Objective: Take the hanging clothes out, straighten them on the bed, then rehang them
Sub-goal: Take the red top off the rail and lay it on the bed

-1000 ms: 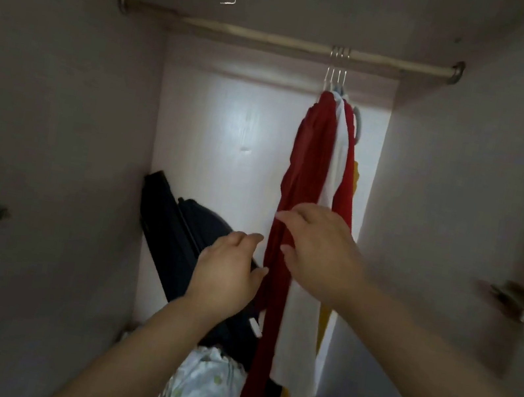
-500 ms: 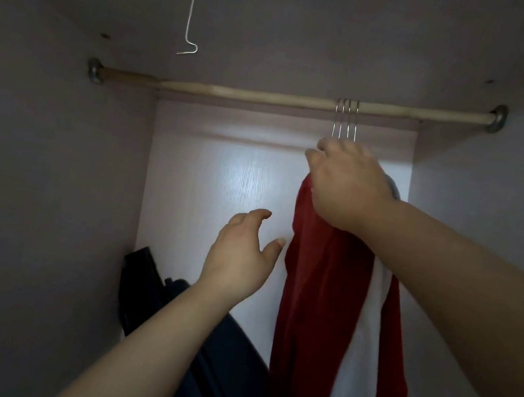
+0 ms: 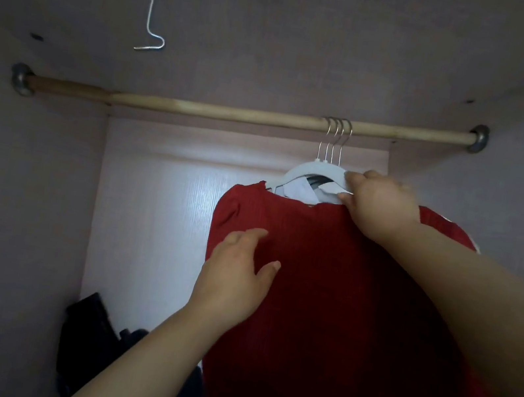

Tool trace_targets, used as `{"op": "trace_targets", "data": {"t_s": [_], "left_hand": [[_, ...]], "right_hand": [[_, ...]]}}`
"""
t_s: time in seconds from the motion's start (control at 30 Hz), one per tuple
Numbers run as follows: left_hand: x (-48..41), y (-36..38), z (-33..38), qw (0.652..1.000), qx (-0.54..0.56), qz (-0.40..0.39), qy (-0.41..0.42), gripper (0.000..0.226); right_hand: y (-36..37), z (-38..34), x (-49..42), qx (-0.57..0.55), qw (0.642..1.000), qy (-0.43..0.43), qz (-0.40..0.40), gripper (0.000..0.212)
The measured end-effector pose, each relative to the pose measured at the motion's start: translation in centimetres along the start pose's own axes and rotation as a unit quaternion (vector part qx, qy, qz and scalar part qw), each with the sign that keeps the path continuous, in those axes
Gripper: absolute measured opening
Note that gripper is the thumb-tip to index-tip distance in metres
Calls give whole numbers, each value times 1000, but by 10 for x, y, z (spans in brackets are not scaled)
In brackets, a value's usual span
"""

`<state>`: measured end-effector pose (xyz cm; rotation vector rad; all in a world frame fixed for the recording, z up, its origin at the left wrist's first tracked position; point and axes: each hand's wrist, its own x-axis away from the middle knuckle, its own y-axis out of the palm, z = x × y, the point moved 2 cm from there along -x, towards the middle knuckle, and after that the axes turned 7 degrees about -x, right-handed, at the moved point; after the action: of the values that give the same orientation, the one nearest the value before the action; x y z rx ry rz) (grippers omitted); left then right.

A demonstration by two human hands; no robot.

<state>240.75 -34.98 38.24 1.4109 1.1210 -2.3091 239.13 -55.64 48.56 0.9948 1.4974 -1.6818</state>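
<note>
Half a second ago the clothes hung edge-on as a narrow bunch; now the red top (image 3: 324,295) faces us and spreads broadly across the right half of the wardrobe (image 3: 153,215). It still hangs from the rod (image 3: 216,111). Our right hand (image 3: 380,207), which then lay over the top of the bunch, now has its thumb and fingers curled round the right arm of the pale hanger (image 3: 306,173), at the neckline of the red top. Our left hand (image 3: 237,277) was in free air beside the cloth; it now lies in front of the top's chest, fingers loosely spread and holding nothing. We cannot tell whether it presses the fabric or only brushes it. The three metal hooks (image 3: 335,137) sit close together on the rod as before. We can make out only one hanger body clearly, with something darker behind it. The white garment (image 3: 303,189) is almost wholly hidden: a fold shows through the neck opening, and there is a pale patch at the lower right edge. The yellow piece seen a second ago is out of sight. Our right forearm covers the top's right shoulder, and its hem is cut off at the bottom of the view. A wire hook (image 3: 151,44) dangles from the ceiling at the left. Only a corner of the dark bag (image 3: 95,316) shows low down, too dim to make out.
</note>
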Motion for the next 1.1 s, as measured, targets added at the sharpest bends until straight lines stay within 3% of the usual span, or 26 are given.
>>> {"op": "trace_targets", "data": {"t_s": [0.13, 0.33, 0.67, 0.9, 1.1], "left_hand": [[-9, 0, -10, 1000, -16, -5, 8, 52], [-23, -8, -16, 1000, -23, 8, 11, 51], [-47, -39, -3, 991, -49, 106, 65, 53], [-23, -58, -23, 974, -90, 201, 45, 52], [52, -59, -70, 982, -140, 130, 1, 48]], "right_hand": [[10, -1, -14, -48, 998, 21, 43, 24], [14, 7, -20, -55, 995, -16, 88, 23], [-16, -14, -38, -73, 979, -38, 188, 28], [-10, -65, 23, -176, 955, -152, 185, 32], [14, -112, 100, -239, 935, -203, 164, 31]]}}
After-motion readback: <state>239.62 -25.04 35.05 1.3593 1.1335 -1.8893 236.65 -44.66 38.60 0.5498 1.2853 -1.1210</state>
